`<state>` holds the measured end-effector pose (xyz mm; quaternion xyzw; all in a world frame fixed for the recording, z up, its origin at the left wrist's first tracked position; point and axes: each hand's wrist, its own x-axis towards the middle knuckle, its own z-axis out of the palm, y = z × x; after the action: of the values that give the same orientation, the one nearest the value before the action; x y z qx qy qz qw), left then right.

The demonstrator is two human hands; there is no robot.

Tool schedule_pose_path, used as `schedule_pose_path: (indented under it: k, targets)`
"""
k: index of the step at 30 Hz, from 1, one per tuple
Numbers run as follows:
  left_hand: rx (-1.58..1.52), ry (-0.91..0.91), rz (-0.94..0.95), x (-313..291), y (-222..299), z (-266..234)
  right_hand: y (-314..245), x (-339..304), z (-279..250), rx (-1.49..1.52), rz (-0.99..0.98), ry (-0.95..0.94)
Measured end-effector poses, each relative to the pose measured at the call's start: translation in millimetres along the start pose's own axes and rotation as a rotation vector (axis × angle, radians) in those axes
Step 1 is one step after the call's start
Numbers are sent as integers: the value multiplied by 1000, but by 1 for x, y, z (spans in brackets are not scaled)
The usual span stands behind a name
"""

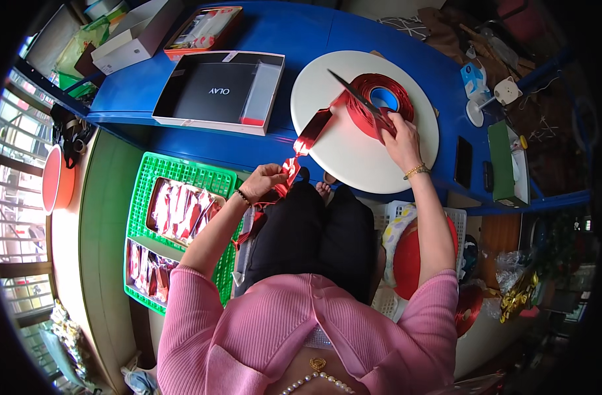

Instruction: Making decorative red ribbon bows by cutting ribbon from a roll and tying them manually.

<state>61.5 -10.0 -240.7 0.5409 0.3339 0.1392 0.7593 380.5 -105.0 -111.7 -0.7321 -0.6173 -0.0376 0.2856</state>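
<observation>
In the head view, the left hand [264, 182], just left of centre, pinches shiny red ribbon [312, 131]. The right hand [402, 141], right of centre, grips scissors [351, 90], blades apparently together, across a ribbon roll [358, 117] on a white board [340, 164], upper right.

scissors [355, 94] partly hidden, foot [323, 188] mostly covered

Front of board [360, 166] free, ribbon roll [361, 121] blocking

there are two hands [263, 182] [402, 141], one pair of scissors [352, 93], one round board [357, 161].
</observation>
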Motion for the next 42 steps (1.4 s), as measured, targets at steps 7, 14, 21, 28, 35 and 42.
schedule_pose_path:
  k: [7, 14, 21, 28, 35, 42]
  targets:
    - [-14, -58, 83, -13, 37, -5, -57, -102, -5, 895, 377, -422]
    - [-115, -80, 81, -22, 68, 3, -62, -178, 31, 1004, 509, -887]
    - [-98, -75, -25, -34, 64, 9, -77, -151, 52, 994, 316, -858]
    - [-125, -76, 41, -34, 63, 15, -84, -142, 56, 1334, 756, -906]
    - [-133, -69, 82, -29, 59, 17, -96, -137, 39, 963, 647, -844]
    - [-114, 142, 144, -26, 62, 17, -58, -84, 5, 627, 363, -310]
